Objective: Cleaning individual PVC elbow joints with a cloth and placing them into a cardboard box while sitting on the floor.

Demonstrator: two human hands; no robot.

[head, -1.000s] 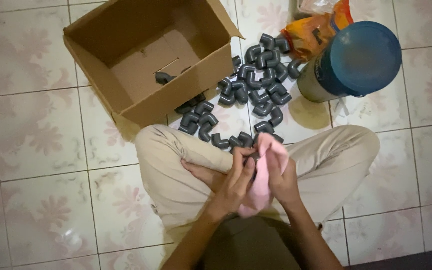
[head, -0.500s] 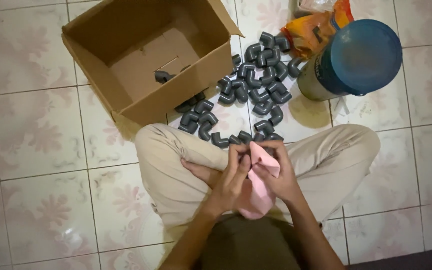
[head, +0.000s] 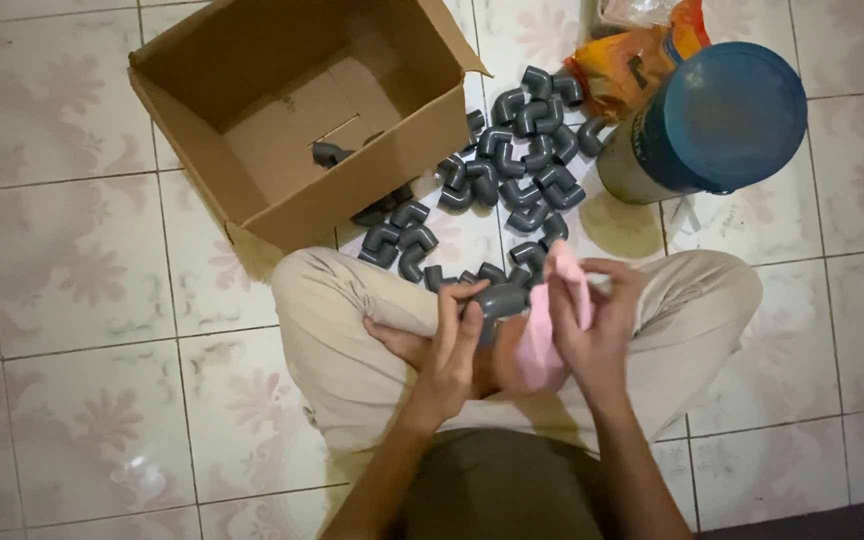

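I sit cross-legged on a tiled floor. My left hand grips a grey plastic pipe elbow over my lap. My right hand holds a pink cloth right beside the elbow, with the cloth hanging down between my two hands. A pile of several more grey pipe elbows lies on the floor just past my knees.
An open cardboard box stands at the upper left with one grey elbow inside. A round container with a blue lid stands at the upper right. An orange plastic bag lies behind it.
My hands have drawn apart: the elbow, before wrapped in the cloth, now shows in my left hand, and the cloth has come away to the right.
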